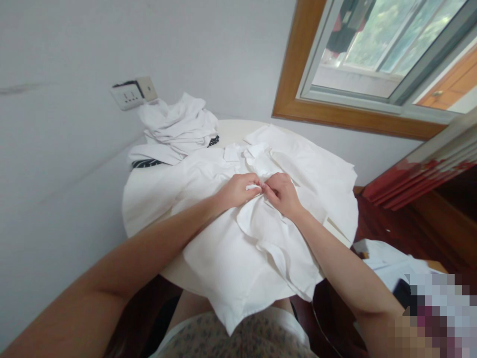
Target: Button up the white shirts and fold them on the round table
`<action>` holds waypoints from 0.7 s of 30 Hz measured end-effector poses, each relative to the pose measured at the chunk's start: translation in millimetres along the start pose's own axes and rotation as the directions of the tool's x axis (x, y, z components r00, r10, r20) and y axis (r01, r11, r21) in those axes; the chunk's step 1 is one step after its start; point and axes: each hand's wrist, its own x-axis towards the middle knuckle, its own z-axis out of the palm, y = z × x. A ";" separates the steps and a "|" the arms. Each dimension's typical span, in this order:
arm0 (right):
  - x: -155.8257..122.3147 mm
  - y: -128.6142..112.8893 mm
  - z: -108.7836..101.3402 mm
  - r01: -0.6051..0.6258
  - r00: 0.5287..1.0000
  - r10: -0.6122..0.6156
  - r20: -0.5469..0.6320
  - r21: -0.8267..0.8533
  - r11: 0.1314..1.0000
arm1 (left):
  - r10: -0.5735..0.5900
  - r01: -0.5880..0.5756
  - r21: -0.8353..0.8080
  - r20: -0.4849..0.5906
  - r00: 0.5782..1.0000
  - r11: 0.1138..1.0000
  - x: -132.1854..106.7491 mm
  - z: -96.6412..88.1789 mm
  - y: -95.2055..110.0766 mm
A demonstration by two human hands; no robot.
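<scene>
A white collared shirt is spread front up over a round white table, its lower corner hanging past the near edge. Its collar points to the far side, and one sleeve stretches out to the right. Over the middle of the shirt front, my left hand is closed, pinching the fabric. Right against it, my right hand pinches the same front edge. The fingertips of both hands meet there, and whatever small part lies between them is hidden.
A pile of white cloth with black striped trim sits at the table's back left, by a wall socket. A wood-framed window is at the upper right. Below right, more white cloth lies beside the table.
</scene>
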 end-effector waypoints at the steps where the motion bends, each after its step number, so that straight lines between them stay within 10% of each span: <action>1: -0.2 -0.3 0.2 0.004 1.000 -0.004 0.007 0.041 0.999 | 0.018 -0.017 -0.024 0.046 0.999 1.000 0.3 -4.0 0.0; 8: -2.1 -7.2 -0.5 -0.001 0.995 -0.024 0.101 0.244 0.970 | 0.098 -0.017 -0.236 0.335 0.937 0.972 1.2 -22.7 -7.6; 15: -4.6 -15.3 -1.3 0.100 0.978 -0.129 0.166 0.171 0.980 | -0.007 0.245 -0.405 0.505 0.863 0.881 0.0 -15.5 -10.8; 21: -4.9 -21.6 2.6 0.076 0.996 -0.065 -0.064 0.183 0.980 | -0.079 0.359 -0.584 0.448 0.890 0.729 -2.1 -7.0 -7.6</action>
